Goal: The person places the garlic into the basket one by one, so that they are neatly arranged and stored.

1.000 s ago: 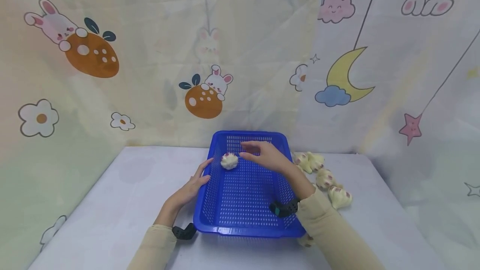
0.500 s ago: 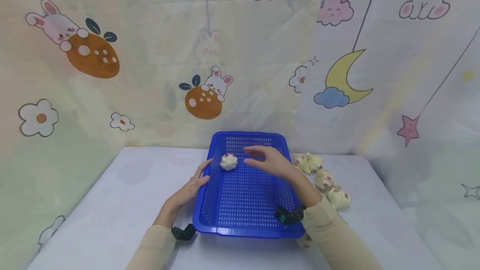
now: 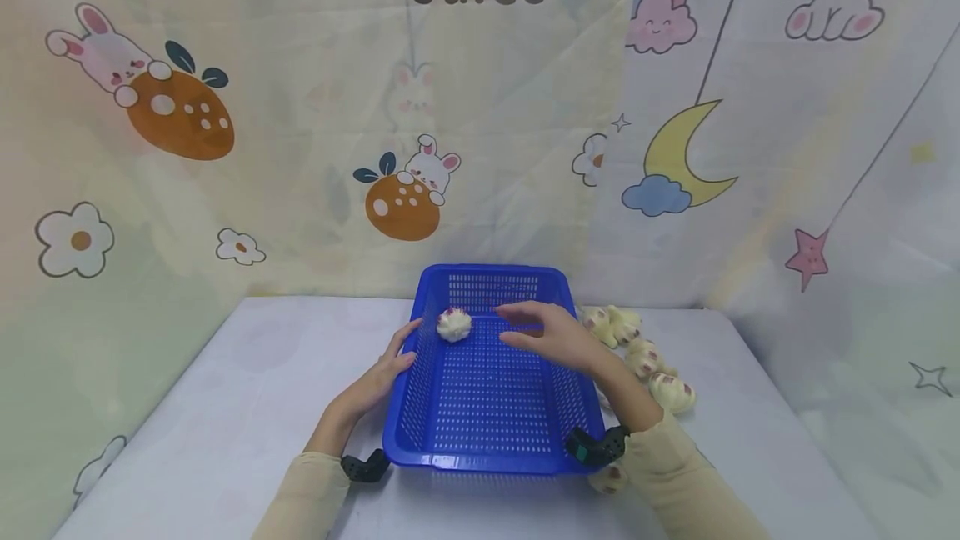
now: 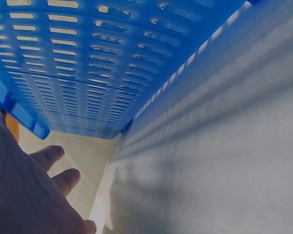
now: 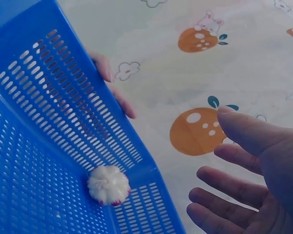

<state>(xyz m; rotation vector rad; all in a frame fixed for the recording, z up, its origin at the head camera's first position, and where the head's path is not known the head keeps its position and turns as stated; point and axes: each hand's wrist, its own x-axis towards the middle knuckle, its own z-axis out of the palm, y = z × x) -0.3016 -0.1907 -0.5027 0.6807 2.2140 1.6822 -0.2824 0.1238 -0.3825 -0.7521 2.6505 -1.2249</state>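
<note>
A blue plastic basket (image 3: 408,407) with slotted walls stands on the table. One white garlic bulb (image 3: 454,324) with purplish patches lies inside it, in the far left corner. My left hand (image 3: 372,383) touches the left rim from outside, its fingers fairly straight; in the left wrist view some fingers (image 4: 66,181) are clear of the wall. Over the right half of the basket hovers my right hand (image 3: 558,338), fingers and thumb apart, holding nothing. The right wrist view shows that hand (image 5: 254,180) beside the rim, with the bulb (image 5: 109,185) lower in the corner.
Several more garlic bulbs (image 3: 671,392) lie on the white table (image 3: 300,357) along the basket's right side. Another bulb (image 3: 607,479) sits by the near right corner, partly behind the right wrist. A printed cloth backdrop (image 3: 300,190) rises behind the table.
My right hand has drawn back slightly to the right and nearer, away from the garlic bulb. The left hand keeps its place at the rim, and the head view has shifted slightly.
</note>
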